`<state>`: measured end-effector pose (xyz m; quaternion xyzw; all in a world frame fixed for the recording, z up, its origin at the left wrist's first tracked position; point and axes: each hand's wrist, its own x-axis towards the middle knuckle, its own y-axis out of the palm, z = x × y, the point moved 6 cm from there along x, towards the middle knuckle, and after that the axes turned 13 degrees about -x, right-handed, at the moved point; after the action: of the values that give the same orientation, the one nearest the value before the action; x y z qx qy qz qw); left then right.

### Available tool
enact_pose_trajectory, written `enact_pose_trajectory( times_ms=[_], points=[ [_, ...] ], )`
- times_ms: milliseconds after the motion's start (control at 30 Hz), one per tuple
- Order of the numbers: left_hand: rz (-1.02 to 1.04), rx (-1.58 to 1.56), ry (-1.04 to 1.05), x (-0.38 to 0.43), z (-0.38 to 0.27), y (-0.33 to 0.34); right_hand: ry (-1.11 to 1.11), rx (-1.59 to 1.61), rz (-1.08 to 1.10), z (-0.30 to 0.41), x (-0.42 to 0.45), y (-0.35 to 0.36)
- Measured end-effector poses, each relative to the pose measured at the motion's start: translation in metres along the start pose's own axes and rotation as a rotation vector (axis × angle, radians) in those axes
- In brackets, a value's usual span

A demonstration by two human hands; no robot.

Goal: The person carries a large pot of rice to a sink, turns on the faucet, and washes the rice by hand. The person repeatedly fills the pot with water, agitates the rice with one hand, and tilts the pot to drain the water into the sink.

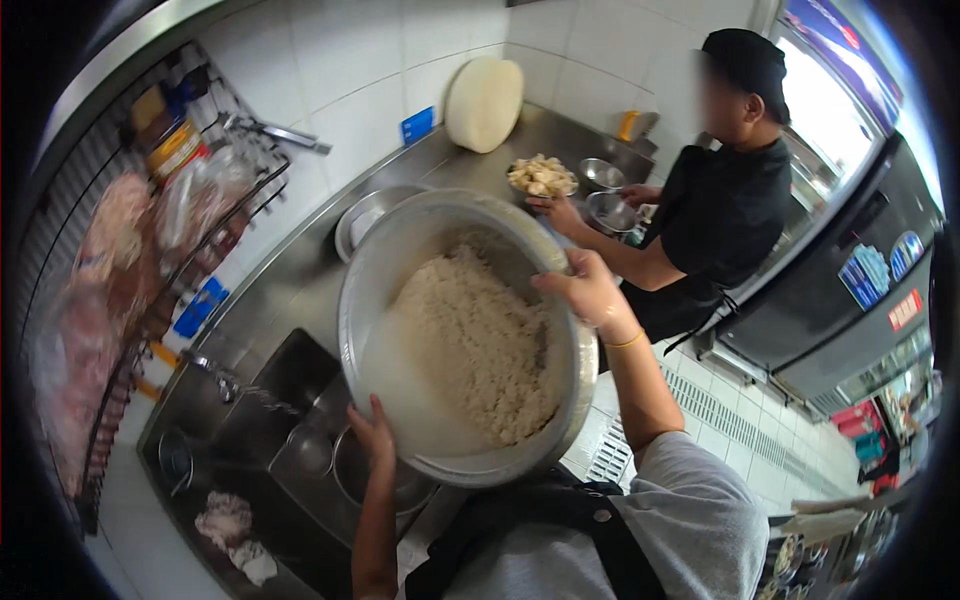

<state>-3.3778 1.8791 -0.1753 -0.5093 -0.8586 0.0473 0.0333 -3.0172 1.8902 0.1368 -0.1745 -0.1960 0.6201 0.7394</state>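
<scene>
A large round metal pot (pixel 525 202) is tilted in front of my body, above the sink's edge. Wet rice or a similar pale grain (pixel 480 352) is heaped toward its right side, with cloudy whitish water (pixel 397 405) pooled along the lower left. My right hand (pixel 589 289) grips the right rim, thumb on the inner side. At the lower left, my left hand (pixel 373 435) supports the pot by its rim; part of that hand's grip is hidden. The pot's underside cannot be seen.
Left of the pot, water runs from a faucet (pixel 225 386) into a steel sink (pixel 289 375). Metal bowls (pixel 309 450) sit nearby. A wire rack (pixel 247 191) holds bagged food. Across the counter, a co-worker (pixel 720 202) in black handles a bowl of pale chunks (pixel 541 176).
</scene>
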Motion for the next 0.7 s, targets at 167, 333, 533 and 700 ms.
enact_pose_trajectory(
  times_ms=[167, 333, 533, 700],
  points=[
    [-0.006, -0.158, -0.033, 0.0, 0.005, -0.004, -0.022, -0.002, -0.003, 0.001, 0.001, 0.007],
    [-0.014, -0.136, -0.055, -0.004, -0.009, -0.006, -0.057, -0.019, 0.005, -0.004, 0.004, 0.008],
    [-0.056, -0.172, -0.052, -0.008, -0.014, -0.004, -0.066, 0.049, -0.009, 0.004, 0.002, 0.011],
    [-0.047, -0.068, -0.063, -0.007, -0.013, -0.007, -0.047, 0.011, -0.015, 0.007, -0.001, 0.011]
  ],
)
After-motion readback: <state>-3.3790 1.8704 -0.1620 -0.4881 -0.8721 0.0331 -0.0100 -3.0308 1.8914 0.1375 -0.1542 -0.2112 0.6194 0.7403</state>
